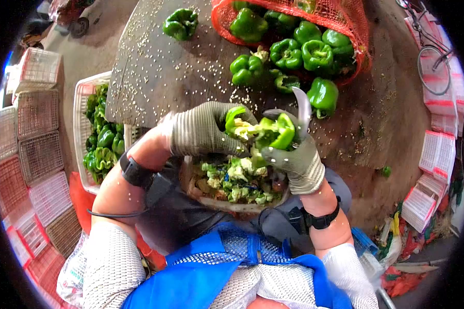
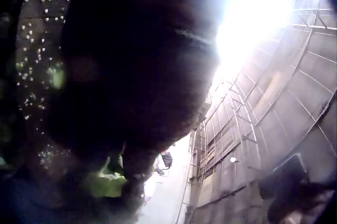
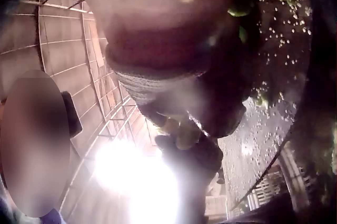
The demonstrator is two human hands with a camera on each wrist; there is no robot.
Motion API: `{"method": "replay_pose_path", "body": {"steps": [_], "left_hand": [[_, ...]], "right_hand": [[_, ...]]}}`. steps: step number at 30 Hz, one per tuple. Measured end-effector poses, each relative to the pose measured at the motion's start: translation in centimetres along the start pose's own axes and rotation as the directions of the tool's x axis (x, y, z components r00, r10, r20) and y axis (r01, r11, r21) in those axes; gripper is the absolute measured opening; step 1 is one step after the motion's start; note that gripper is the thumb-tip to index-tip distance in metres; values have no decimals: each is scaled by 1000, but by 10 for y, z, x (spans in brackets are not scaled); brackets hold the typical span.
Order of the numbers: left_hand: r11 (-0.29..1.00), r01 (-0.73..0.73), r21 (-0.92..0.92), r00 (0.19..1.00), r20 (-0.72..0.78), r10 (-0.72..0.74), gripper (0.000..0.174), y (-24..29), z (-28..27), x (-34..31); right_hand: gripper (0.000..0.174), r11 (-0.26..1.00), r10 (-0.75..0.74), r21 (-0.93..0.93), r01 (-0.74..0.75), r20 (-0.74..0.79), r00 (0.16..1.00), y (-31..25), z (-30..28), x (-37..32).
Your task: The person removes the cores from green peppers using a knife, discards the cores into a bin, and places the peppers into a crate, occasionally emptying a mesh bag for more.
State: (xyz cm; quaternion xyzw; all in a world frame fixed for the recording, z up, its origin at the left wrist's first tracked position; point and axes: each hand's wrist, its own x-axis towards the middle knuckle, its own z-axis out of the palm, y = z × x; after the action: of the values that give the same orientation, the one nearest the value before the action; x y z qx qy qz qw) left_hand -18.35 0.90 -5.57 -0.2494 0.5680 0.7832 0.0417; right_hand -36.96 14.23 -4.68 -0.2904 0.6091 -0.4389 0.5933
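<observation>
Both hands wear grey-green knit gloves and meet over a tub (image 1: 227,206) of pale pepper cores and scraps (image 1: 241,177). My left hand (image 1: 203,127) grips a piece of green bell pepper (image 1: 233,119), its pale seedy core facing inward. My right hand (image 1: 297,164) holds another opened bell pepper piece (image 1: 283,135) against its thumb. A knife (image 1: 302,109) with a curved blade sticks up from the right hand, its handle hidden in the grip. In the left wrist view the hand is a dark shape; the right wrist view shows the glove (image 3: 152,90) against glare.
Whole green peppers (image 1: 247,69) spill from a red mesh bag (image 1: 363,46) on the seed-strewn table (image 1: 139,87). One pepper (image 1: 180,24) lies apart at the far left. Beside the table, a white crate (image 1: 80,113) holds green peppers (image 1: 105,136). Stacked crates (image 1: 38,110) line the left side.
</observation>
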Motion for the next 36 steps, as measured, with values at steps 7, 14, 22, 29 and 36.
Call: {"method": "replay_pose_path", "body": {"steps": [7,14,22,29,36], "left_hand": [[990,-75,-123,939,-342,29,30,-11,3,10],[987,-54,149,808,-574,131,26,-55,-16,45],[467,-148,872,298,-411,862,14,-26,-21,51],[929,-299,220,617,-698,364,25,-17,-2,45],[636,-412,-652,910,-332,249,20,32,64,-51]], "right_hand": [[74,975,-159,149,166,-56,986,20,-9,5],[64,992,-119,-51,116,-63,991,24,-12,3],[64,985,-35,166,48,-78,996,26,-12,1],[64,954,-74,286,90,-67,995,47,-23,3],[47,953,-211,190,234,-131,969,47,-27,-35]]}}
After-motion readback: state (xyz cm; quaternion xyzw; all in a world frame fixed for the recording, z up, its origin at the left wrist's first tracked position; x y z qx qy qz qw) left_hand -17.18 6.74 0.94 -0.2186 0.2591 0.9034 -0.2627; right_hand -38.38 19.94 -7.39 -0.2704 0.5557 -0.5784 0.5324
